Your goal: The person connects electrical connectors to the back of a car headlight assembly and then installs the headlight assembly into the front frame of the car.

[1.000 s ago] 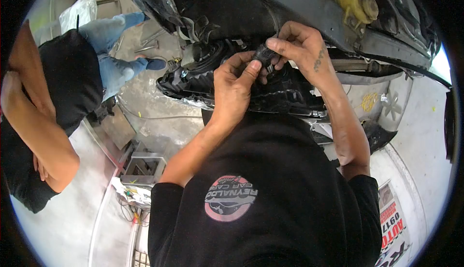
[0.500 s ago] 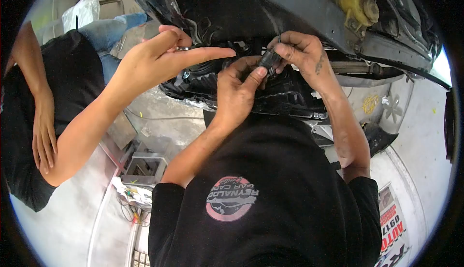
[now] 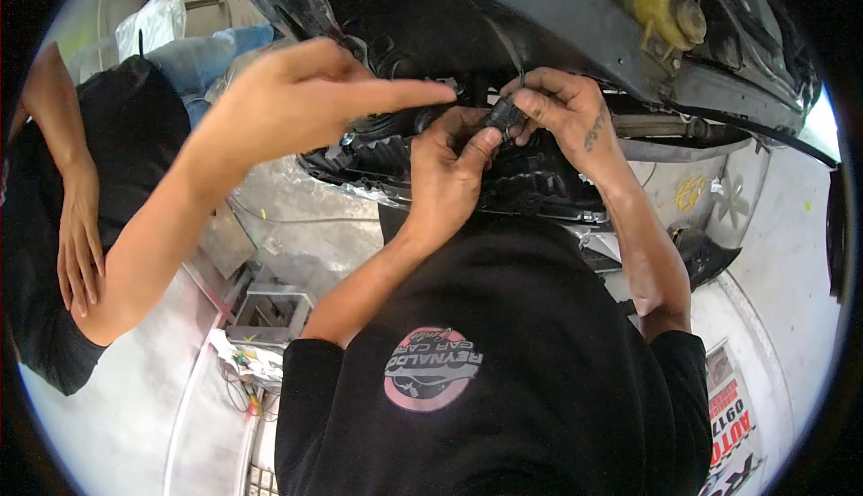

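Note:
Between both hands is a small black ribbed part, with a thin dark cable running up from it. My left hand is closed on its lower side, thumb on top. My right hand pinches its upper right end, fingers curled by the cable. Just below them lies a black headlight-like housing with a glossy, uneven surface. The dark car body panel arches above the hands. What the fingertips touch behind the part is hidden.
At the left stands a co-worker in black; the co-worker's hand reaches in, index finger pointing close to my left hand. A yellow reservoir sits upper right. A metal-framed box, yellow cord and printed banner are around.
The co-worker's arms were folded; one arm has swung across, and its pointing finger has moved slightly further right. Both my hands have shifted slightly down and right with the black part.

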{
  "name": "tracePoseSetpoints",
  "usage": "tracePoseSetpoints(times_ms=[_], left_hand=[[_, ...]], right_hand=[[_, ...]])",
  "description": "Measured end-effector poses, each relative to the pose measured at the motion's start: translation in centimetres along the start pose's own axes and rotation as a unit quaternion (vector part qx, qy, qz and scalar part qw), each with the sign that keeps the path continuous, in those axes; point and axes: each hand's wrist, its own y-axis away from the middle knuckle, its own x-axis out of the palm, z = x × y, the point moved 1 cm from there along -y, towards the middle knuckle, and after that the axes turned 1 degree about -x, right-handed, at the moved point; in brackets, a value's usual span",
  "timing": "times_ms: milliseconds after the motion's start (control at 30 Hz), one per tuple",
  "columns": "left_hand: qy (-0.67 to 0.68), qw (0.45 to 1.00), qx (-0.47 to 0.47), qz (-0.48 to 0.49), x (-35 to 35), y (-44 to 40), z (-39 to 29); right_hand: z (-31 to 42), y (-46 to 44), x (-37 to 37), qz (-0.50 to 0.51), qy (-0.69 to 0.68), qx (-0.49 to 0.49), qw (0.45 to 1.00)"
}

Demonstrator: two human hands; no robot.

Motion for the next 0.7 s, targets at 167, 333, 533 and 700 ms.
tracePoseSetpoints(times_ms=[167,333,533,700], left_hand=[[0.016,1.0,-0.019,0.002,-0.1,-0.2,-0.8],[0.114,0.993,-0.04,0.01,-0.2,-0.3,-1.1],[0.032,0.999,-0.018,0.006,-0.3,-0.2,-0.4],[-0.034,0.999,0.016,-0.017,0.2,0.2,-0.1]], right_hand=[[1.1,0.0,-0.2,0.004,-0.015,-0.002,1.0],[-0.1,-0.2,-0.9,0.033,-0.097,0.004,0.995],[-1.4,0.0,-1.0,0.049,-0.209,0.024,0.976],[-1.6,0.3,-1.2,0.057,-0.228,0.041,0.971]])
